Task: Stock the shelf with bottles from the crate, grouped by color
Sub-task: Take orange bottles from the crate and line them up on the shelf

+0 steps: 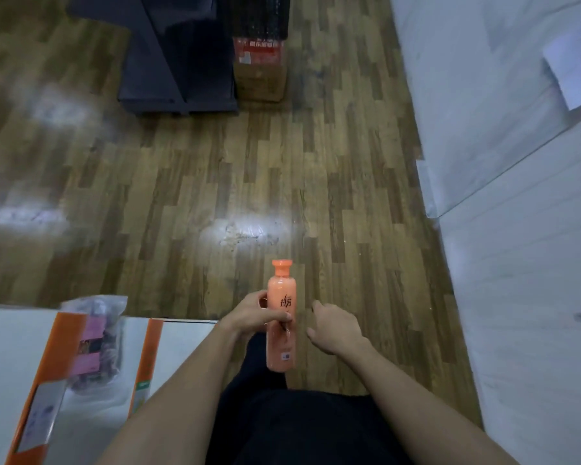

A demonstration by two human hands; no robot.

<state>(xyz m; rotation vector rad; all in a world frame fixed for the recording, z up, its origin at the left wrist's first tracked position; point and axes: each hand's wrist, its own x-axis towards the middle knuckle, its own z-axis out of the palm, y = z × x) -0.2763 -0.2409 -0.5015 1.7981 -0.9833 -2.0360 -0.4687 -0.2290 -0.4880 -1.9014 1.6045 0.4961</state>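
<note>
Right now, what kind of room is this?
Probably a shop or stockroom: a cardboard box stands on the wood floor, white shelving lines the right, and the left hand holds an orange bottle.

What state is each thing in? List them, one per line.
orange bottle: upright, cap on, held over the floor.
left hand: grips the bottle's middle.
right hand: holds nothing, fingers loosely curled, beside the bottle.
cardboard box: closed, standing on the floor.
plastic bag: lying on the white surface.
</note>
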